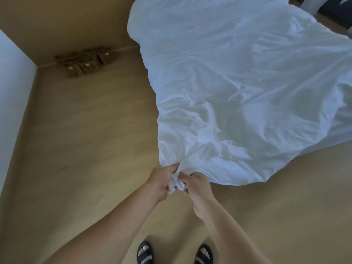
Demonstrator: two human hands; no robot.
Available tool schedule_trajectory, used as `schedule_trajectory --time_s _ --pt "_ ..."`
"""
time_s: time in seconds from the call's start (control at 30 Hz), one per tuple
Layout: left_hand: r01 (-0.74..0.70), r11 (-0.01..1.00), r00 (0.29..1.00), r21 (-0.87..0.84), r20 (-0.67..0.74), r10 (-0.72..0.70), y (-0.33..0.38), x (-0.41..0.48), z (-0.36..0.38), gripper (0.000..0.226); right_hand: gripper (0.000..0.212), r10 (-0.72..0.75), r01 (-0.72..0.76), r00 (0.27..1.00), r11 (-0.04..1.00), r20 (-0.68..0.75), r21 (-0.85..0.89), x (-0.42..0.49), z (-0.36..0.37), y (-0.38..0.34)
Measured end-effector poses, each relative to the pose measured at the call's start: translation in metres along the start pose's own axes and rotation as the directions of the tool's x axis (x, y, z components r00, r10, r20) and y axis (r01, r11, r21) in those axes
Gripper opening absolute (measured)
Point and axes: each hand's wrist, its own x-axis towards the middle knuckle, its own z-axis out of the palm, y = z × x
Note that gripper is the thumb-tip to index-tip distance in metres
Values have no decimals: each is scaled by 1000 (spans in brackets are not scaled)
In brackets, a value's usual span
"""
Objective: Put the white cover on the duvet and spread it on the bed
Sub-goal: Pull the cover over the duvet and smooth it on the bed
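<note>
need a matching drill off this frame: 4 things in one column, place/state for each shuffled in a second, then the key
Things
1. left hand
2. brown boxes
3. white cover
4. dark sandals

Place or state
A. on the floor against the far wall, near the corner
B. on the person's feet, at the bottom edge of the view
C. gripping a bunched fabric corner, close beside the other hand
D. spread out and wrinkled, filling the upper right of the view

Pairs: 1-C, 2-A, 3-D, 4-B
</note>
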Motion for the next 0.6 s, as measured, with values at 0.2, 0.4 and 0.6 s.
schedule_trajectory --time_s 0.2,0.4,0.6 --pt "-278 957 960 78 59 274 -11 -19 12 14 35 47 41 933 971 -356 234 -4 -19 -2" --pt "-301 924 941 237 228 249 -14 -22 -31 31 39 263 27 896 773 -358 634 57 -99 -25" --pt "-268 957 950 114 194 243 -17 -27 -26 43 34 209 95 910 737 -360 669 81 -98 -40"
